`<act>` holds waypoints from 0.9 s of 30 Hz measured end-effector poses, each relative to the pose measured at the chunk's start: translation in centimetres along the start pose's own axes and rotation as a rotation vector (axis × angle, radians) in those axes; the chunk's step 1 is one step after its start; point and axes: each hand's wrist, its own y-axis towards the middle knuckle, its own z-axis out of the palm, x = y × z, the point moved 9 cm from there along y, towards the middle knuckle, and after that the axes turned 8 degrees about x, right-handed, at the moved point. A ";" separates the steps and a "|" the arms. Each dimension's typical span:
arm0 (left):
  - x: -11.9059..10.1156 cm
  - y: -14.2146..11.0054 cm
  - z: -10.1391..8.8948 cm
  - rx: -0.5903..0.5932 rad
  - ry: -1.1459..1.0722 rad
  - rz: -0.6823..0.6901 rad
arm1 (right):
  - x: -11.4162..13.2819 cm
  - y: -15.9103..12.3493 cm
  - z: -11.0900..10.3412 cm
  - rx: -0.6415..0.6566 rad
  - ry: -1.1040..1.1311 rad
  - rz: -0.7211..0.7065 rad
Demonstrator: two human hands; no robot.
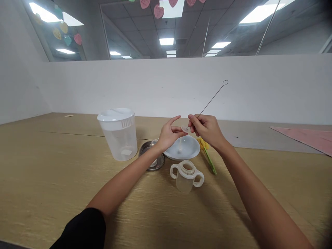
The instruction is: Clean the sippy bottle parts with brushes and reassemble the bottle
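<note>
The wooden table (52,166) (pale) bears a plastic jug (119,138), two-handled cup (186,178), steel dish (158,163).

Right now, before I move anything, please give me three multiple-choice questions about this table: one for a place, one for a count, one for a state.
1. Where stands the clear cup?
A) Nearer the person than the white bowl
B) Inside the bowl
C) On the far side of the bowl

2. How many handles has the cup?
A) One
B) Two
C) Three

3. What is the state of the thin wire brush?
A) Held up in the right hand
B) Lying on the table
C) Standing in the cup

Answers:
1 A, the cup stands between the bowl and the person.
2 B, one handle shows on each side.
3 A, the hand grips it, with the loop end pointing up.
</note>
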 end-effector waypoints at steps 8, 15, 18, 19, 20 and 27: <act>-0.5 -0.1 0.1 0.013 0.096 0.045 | -0.3 0.0 -0.2 -0.022 0.010 0.030; -0.7 -0.2 0.5 0.048 0.146 0.081 | -1.2 0.2 0.3 0.016 0.023 0.081; -0.7 -0.1 0.4 0.047 0.134 0.094 | -0.8 0.2 0.4 0.039 -0.029 0.053; -0.7 -0.1 0.4 0.047 0.127 0.094 | -0.6 0.2 0.3 0.041 -0.041 0.046; -0.7 -0.1 0.4 0.049 0.120 0.093 | -0.4 0.2 0.3 0.040 -0.041 0.044; -0.5 0.1 0.2 0.037 0.101 0.088 | 0.0 -0.1 -0.4 -0.055 0.011 0.026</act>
